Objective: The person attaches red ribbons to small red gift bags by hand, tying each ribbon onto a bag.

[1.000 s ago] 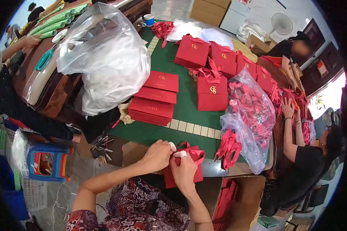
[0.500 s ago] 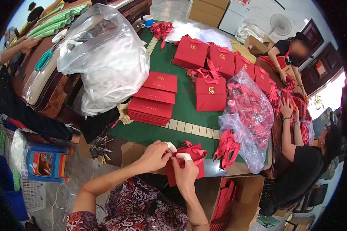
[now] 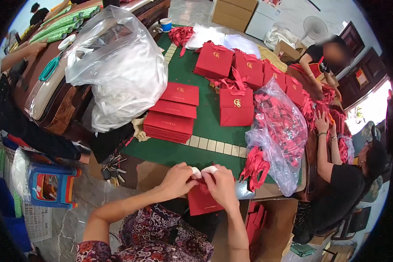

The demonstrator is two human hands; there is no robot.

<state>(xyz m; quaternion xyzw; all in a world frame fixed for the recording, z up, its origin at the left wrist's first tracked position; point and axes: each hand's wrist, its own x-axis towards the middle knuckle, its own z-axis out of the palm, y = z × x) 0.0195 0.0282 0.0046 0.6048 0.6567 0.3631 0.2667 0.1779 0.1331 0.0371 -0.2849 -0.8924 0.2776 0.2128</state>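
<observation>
A red paper gift bag (image 3: 201,204) hangs at the near table edge, held at its top by both hands. My left hand (image 3: 177,180) pinches the upper left part of the bag, fingers closed. My right hand (image 3: 223,187) is closed on the top right beside it, thumb and fingers together. White wraps cover a finger on each hand. The two hands nearly touch and hide the bag's top edge and ribbon handle. Just ahead lies a stack of flat red bags (image 3: 168,125), and to the right a bundle of red ribbons (image 3: 255,168).
Finished-looking red bags (image 3: 236,107) stand on the green table (image 3: 205,159). A clear plastic bag of red ribbons (image 3: 280,118) lies right; a big bag of white material (image 3: 122,83) is left. An open carton (image 3: 273,222) sits below right. Co-workers are at the right.
My right hand has risen and turned over the bag's top, close to my left hand. The ribbon handle seen before is now hidden. The bag's lower front shows more.
</observation>
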